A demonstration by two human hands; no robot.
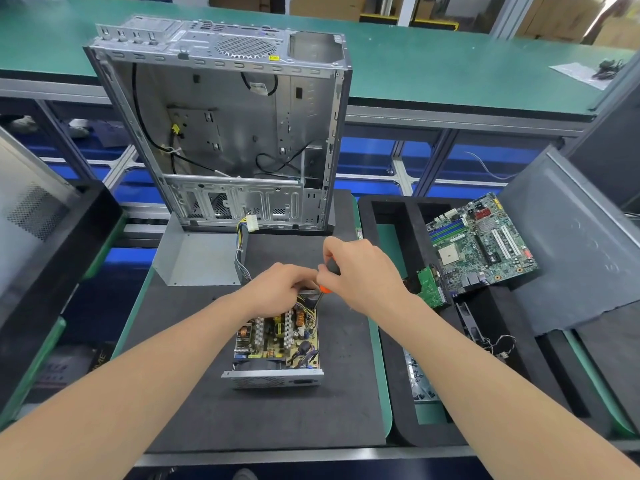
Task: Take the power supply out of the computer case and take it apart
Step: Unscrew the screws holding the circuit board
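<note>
The power supply (277,337) is out of the case (221,133) with its lid (197,259) off and the board not yet freed, as the right hand (360,271) wraps its fingers round a screwdriver (333,266) and the left hand (280,285) curls its fingers over the power supply's far end.

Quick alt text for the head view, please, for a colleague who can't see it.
The right hand holds a screwdriver at the far end of the opened power supply, which the left hand holds; the computer case stands behind.
</note>
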